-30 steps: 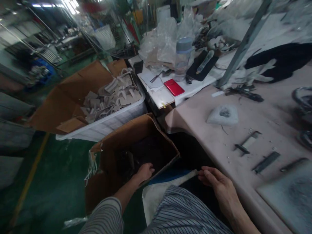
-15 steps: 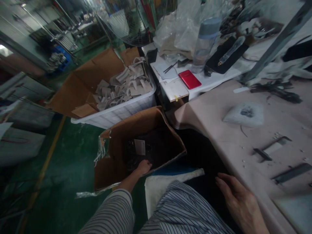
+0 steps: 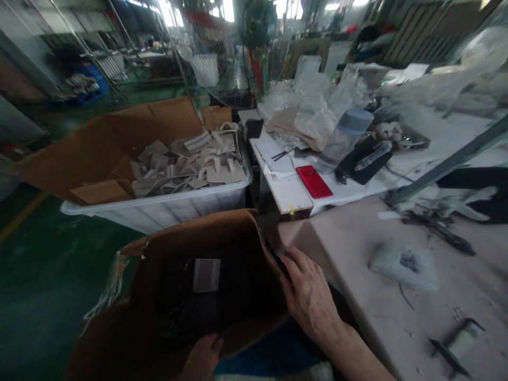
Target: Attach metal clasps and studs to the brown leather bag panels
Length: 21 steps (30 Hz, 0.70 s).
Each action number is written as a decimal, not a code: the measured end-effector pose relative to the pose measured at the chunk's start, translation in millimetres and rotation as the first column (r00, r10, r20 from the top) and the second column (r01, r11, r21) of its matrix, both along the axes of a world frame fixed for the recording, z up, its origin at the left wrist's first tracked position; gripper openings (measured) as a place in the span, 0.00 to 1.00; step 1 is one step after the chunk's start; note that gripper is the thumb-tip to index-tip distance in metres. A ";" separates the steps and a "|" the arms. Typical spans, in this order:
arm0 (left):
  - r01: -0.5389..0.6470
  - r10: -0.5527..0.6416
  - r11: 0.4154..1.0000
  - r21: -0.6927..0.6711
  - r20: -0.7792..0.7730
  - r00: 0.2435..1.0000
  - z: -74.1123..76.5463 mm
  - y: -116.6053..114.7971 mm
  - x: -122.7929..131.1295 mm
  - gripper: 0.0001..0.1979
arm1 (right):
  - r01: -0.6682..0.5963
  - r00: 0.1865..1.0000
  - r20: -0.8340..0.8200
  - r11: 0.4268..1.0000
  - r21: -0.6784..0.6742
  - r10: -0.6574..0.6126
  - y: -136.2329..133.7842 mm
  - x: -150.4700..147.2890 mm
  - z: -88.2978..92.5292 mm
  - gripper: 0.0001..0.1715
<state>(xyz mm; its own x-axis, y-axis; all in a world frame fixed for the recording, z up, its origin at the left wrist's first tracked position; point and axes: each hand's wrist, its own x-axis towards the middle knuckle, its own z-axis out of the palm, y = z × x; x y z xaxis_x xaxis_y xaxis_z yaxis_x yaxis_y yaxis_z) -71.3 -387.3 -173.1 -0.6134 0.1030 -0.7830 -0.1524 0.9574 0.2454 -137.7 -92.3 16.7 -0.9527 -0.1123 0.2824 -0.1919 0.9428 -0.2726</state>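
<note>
An open cardboard box point(image 3: 222, 228) stands low in front of me, its inside dark. In it I make out a small pale rectangular piece point(image 3: 206, 275) and dark shiny items too dim to name. My left hand point(image 3: 201, 359), partly cut off by the bottom of the view, is closed on the box's near edge. At the right side of the same box, my right hand point(image 3: 311, 293) grips the top of the wall, fingers over the rim and thumb lower down.
Behind the box sits a white plastic bin point(image 3: 190, 207) with grey-white handled parts. To the right is a covered worktable point(image 3: 333, 233) with a plastic bag of small parts point(image 3: 405, 264). A red phone point(image 3: 313, 181) and a clear bottle point(image 3: 345, 140) rest on the table beyond.
My right hand has gone from beside the worktable's edge to the box's right wall and closed on it. My view has tilted up, and the box appears larger and nearer.
</note>
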 end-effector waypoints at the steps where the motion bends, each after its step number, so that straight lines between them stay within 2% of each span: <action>1: -0.016 0.016 1.000 0.003 0.004 1.000 -4.4 -0.9 -2.8 0.13 | -0.012 1.000 -0.010 0.999 0.047 0.012 4.7 -19.8 12.4 0.23; 3: -0.027 0.027 0.999 0.029 0.023 0.999 -12.7 -3.3 -11.4 0.13 | -0.039 0.999 -0.009 0.992 0.123 0.041 14.7 -58.7 31.2 0.24; 5: -0.035 0.032 0.998 0.061 0.048 0.998 -21.6 -6.6 -25.8 0.12 | -0.075 0.997 0.006 0.982 0.173 0.075 24.2 -95.7 37.1 0.27; 7: -0.067 0.064 0.996 0.055 0.056 0.996 -34.5 -10.9 -46.8 0.11 | -0.086 0.996 0.036 0.973 0.213 0.080 31.8 -128.9 30.9 0.31; 10: -0.103 0.102 0.995 0.015 0.051 0.993 -62.4 -16.4 -84.7 0.10 | -0.114 0.991 0.095 0.961 0.252 0.093 39.4 -166.0 14.6 0.36; 15: -0.052 0.053 0.998 -0.034 0.047 0.997 -112.4 -13.3 -133.5 0.16 | -0.128 0.985 0.146 0.955 0.266 0.092 45.0 -190.9 4.6 0.42; 21: 0.135 -0.135 0.987 -0.090 0.004 0.991 -161.6 0.6 -176.2 0.20 | -0.118 0.986 0.144 0.963 0.242 0.085 49.3 -192.6 0.3 0.44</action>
